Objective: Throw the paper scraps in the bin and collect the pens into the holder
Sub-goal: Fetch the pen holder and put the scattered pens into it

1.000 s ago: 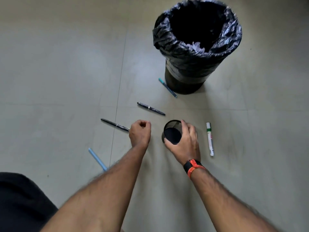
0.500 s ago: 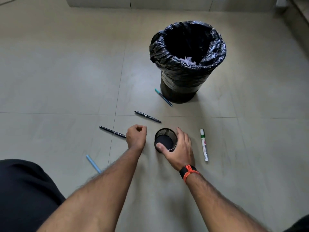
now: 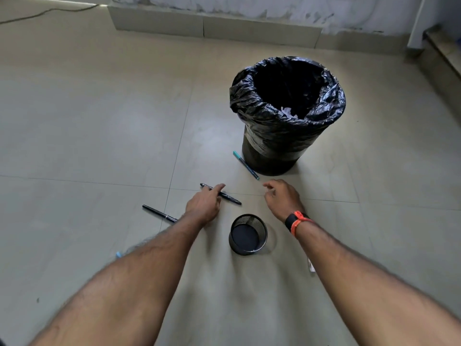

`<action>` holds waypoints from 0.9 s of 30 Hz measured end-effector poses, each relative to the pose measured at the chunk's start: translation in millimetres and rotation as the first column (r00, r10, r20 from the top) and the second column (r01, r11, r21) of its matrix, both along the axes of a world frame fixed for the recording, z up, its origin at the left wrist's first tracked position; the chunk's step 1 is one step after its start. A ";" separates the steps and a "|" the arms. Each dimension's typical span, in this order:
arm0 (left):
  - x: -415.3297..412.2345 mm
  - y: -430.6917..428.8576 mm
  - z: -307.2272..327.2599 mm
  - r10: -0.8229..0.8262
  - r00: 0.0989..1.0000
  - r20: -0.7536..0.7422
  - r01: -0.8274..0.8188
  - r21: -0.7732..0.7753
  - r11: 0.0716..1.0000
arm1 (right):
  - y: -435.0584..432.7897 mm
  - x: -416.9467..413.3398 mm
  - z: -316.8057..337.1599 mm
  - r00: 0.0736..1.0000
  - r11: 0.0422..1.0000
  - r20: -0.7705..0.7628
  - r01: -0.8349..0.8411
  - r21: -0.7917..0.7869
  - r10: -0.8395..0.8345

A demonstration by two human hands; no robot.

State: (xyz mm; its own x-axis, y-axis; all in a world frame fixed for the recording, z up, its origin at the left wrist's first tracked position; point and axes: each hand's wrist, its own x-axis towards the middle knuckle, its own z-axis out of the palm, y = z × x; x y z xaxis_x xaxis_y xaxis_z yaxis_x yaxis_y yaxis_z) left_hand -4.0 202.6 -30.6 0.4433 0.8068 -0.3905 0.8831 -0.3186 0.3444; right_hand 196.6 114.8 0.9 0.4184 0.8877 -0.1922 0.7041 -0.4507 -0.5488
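Evidently the pen-collecting step is in hand. The holder (image 3: 263, 237), a black mesh cup, stands upright on the floor, and nothing is seen inside it, so no pen has been collected yet. Just beyond the holder and slightly to its left lies a black pen (image 3: 230, 196); the straightened fingers of the left hand (image 3: 204, 203) are laid across its middle, but it is not gripped or lifted. The right hand (image 3: 282, 196) is held beyond the holder to its right, fingers loosely curled and empty, pointed toward a teal pen (image 3: 245, 165) lying farther out.

Well left of the holder a second black pen (image 3: 159, 214) is seen, its near end hidden by the left forearm. Only the tip of a light blue pen (image 3: 118, 254) shows, nearer and left of the holder. A white marker (image 3: 311, 265) is mostly covered by the right forearm on the holder's right.

The bin (image 3: 274, 136) stands well beyond the holder with paper scraps (image 3: 289, 112) showing inside. No scraps are seen on the floor, so that part is judged done.

Next, the black pen must be pinched off the tile, where it may roll, carried back to the holder and dropped in.
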 end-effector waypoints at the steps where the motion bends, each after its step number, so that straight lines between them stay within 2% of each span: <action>1: -1.4 1.3 -1.2 -0.002 1.000 -0.015 0.002 0.000 1.000 | 7.8 1.1 -2.9 0.998 0.998 0.017 -0.060 -0.033 0.061; 4: -7.7 0.2 -3.1 0.050 0.999 -0.014 -0.049 0.013 0.999 | 30.0 -0.9 -15.2 0.968 0.968 0.108 -0.211 -0.137 0.227; 8: -18.7 -2.6 -0.5 0.122 0.992 -0.034 -0.119 0.074 0.990 | 53.7 -2.5 -29.3 0.921 0.932 0.214 -0.273 -0.239 0.325; 13: -41.3 -1.6 -1.7 0.150 0.984 -0.092 -0.142 0.088 0.986 | 63.9 -5.9 -29.5 0.879 0.937 0.343 -0.268 -0.225 0.333; 16: -50.1 -7.4 -1.5 0.196 0.979 -0.065 -0.189 0.099 0.977 | 59.8 -2.7 -32.9 0.872 0.937 0.361 -0.258 -0.236 0.331; 20: -59.1 -16.9 3.7 0.294 0.952 0.087 -0.299 0.060 0.952 | 44.9 -6.3 -32.2 0.901 0.950 0.332 -0.209 -0.233 0.280; 24: -58.2 -22.7 14.2 0.320 0.936 0.149 -0.325 0.012 0.946 | 16.4 -16.2 -28.5 0.941 0.984 0.337 0.029 -0.173 0.032; 27: -53.5 -25.2 19.7 0.358 0.913 0.195 -0.358 -0.034 0.933 | 11.0 -15.9 -32.4 0.964 0.991 0.264 0.061 -0.118 -0.028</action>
